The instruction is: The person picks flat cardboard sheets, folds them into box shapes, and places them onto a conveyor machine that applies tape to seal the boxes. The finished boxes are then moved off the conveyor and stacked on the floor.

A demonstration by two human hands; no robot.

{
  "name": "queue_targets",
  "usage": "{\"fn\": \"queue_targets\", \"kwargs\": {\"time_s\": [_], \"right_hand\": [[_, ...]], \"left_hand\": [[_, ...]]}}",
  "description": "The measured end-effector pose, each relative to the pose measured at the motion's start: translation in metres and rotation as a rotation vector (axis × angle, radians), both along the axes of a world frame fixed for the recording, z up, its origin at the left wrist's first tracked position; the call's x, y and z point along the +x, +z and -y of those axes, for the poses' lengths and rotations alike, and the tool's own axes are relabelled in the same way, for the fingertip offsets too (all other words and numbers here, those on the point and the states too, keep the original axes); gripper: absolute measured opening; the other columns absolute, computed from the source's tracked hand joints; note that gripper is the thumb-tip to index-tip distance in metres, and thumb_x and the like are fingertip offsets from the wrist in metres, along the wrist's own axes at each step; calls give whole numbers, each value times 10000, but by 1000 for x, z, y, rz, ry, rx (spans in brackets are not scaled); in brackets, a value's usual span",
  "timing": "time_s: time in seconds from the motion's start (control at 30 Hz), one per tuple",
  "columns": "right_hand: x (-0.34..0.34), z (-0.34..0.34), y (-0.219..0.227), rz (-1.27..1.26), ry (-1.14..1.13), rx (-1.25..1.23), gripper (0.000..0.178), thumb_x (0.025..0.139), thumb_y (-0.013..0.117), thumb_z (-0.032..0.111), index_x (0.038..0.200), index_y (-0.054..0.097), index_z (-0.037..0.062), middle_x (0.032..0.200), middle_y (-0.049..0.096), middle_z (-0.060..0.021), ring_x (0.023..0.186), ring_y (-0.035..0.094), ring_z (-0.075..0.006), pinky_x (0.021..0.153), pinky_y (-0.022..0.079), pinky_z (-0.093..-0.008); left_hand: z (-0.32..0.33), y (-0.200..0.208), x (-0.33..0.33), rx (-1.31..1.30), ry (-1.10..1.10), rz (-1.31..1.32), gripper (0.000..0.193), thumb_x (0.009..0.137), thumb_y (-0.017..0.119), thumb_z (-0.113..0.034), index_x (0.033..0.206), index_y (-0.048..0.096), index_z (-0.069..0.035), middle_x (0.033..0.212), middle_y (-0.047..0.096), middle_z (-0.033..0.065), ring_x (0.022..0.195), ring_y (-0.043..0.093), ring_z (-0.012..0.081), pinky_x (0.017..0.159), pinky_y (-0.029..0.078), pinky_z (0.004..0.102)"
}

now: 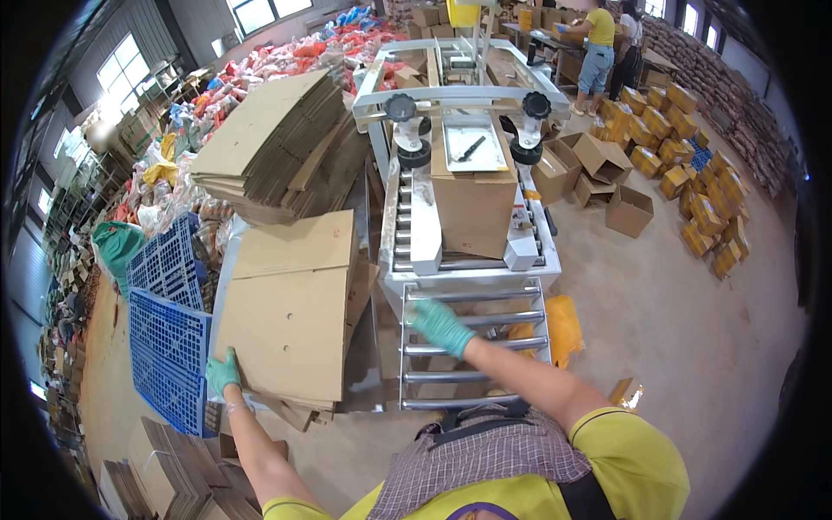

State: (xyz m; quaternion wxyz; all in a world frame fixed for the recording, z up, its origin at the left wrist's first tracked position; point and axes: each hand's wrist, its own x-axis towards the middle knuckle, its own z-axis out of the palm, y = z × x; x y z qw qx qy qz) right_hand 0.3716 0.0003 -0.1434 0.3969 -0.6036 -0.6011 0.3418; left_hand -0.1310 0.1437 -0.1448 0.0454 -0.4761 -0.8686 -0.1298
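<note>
My left hand (223, 373), in a green glove, grips the left edge of a flattened cardboard box (290, 312). The brown sheet has two small holes and lies on top of other flat cardboard, left of the conveyor. Over the roller conveyor (472, 379) hovers my right hand (440, 326), gloved the same way, fingers stretched leftward and holding nothing. Beyond it a brown carton (475, 215) stands between the guides of a white sealing machine (368, 106). A white tray (494, 159) with a black-handled tool (471, 149) sits above the carton.
A tall stack of flat cardboard (260, 130) leans at the far left, beside blue plastic pallets (169, 355) and heaped bags. Open cartons (628, 211) and yellow taped boxes (659, 121) lie on the right floor. Two people (598, 52) stand at a back table.
</note>
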Motion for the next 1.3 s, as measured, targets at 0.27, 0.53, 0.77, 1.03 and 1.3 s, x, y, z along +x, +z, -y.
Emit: {"fn": "queue_targets", "kwargs": {"time_s": [0.27,0.53,0.77,1.03,1.3], "right_hand": [[-67,-65,-41,-363,-334,-173,412,903,561,390,1024,553,-4,850,607,-116,766,540,-216,712,475,-385],[88,80,-36,34,-126,-210,423,946,450,377,1034,600,-8,909,657,-185,855,630,-330,782,484,-417],[105,59,84,-424,-30,443,692,955,451,405,1478,189,35,1528,213,-147,1407,226,-223,1133,209,-353],[132,34,136,-198,-88,378,853,797,657,92,1488,159,37,1535,214,-107,1417,179,-209,1137,161,-320],[188,43,217,305,-227,351,742,682,547,7,1402,373,45,1254,581,-121,1058,602,-226,896,478,-321]], "left_hand": [[82,32,74,106,-397,-93,441,762,695,-402,897,663,17,1214,543,220,1092,522,348,944,398,443],[154,124,231,532,-1286,1091,458,857,586,-460,1067,545,-54,1459,312,185,1350,320,337,1119,221,478],[195,137,417,440,-2008,728,707,921,208,-648,1309,536,-156,1480,346,125,1413,204,324,1135,25,492],[206,155,442,314,-2204,350,811,870,323,-664,1373,380,-31,1442,294,285,1317,314,454,1084,193,557],[214,207,399,228,-1973,-140,455,810,552,-504,1082,644,-151,649,559,35,610,543,187,548,436,314]]}}
